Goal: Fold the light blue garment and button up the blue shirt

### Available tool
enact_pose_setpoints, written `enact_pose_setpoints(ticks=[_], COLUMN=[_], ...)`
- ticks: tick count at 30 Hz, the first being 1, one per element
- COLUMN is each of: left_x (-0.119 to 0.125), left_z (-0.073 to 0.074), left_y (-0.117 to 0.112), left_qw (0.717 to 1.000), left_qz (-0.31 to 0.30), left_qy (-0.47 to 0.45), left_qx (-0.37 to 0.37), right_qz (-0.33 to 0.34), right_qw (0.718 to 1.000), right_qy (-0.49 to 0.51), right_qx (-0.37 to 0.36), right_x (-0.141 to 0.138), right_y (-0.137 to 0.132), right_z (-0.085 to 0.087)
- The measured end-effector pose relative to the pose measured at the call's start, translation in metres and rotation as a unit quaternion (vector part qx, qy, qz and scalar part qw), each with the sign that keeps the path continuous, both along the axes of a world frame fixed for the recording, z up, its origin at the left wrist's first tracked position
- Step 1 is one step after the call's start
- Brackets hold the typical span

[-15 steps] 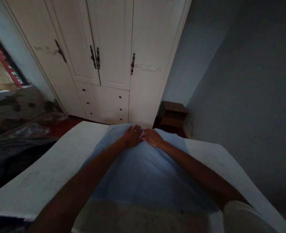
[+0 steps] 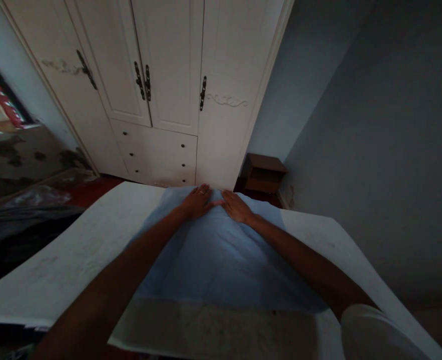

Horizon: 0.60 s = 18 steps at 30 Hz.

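A light blue cloth [image 2: 213, 265] lies spread over a white tabletop [image 2: 104, 240], with some wrinkles across its middle and right side. My left hand [image 2: 198, 201] rests flat on the cloth near the far edge, fingers stretched out and a ring on one finger. Beside it, my right hand [image 2: 237, 206] lies palm down on the same cloth with its fingers extended. The two thumbs come close together between the hands. Neither hand grips anything.
A white wardrobe [image 2: 168, 65] with dark handles and drawers stands beyond the table. A small brown cabinet [image 2: 265, 172] sits on the floor at the far right corner. Dark fabric [image 2: 25, 240] is heaped to the left, near clear plastic [image 2: 36, 194].
My hands have moved slightly apart on the cloth, the left one shifting left with its thumb stretched toward the right. The view has shifted a little.
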<state>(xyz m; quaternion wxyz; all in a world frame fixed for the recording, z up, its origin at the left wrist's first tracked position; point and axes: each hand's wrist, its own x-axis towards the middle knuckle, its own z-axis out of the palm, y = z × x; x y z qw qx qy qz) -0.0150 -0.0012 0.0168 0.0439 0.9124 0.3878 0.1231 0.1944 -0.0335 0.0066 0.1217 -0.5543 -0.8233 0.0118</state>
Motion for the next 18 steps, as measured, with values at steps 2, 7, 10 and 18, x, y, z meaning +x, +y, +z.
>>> enact_pose_setpoints(ticks=[2, 7, 10, 18], left_x=[-0.010, -0.047, -0.061, -0.067], left_z=[0.009, 0.004, -0.007, -0.007], left_y=[0.001, 0.004, 0.006, 0.005], left_qw=[0.999, 0.992, 0.993, 0.993], left_qz=[0.034, 0.129, 0.118, 0.109], left_qy=[-0.014, 0.015, 0.020, -0.035], left_qx=[0.038, 0.001, -0.017, 0.002], right_qz=[-0.016, -0.126, -0.142, -0.159], right_qw=[1.000, 0.991, 0.989, 0.986], right_qy=[-0.004, -0.013, -0.015, -0.026], right_qx=[-0.002, -0.033, -0.051, -0.031], right_x=[0.013, 0.054, 0.067, 0.069], right_y=[-0.001, -0.008, -0.017, -0.026], right_z=[0.007, 0.004, -0.006, -0.005])
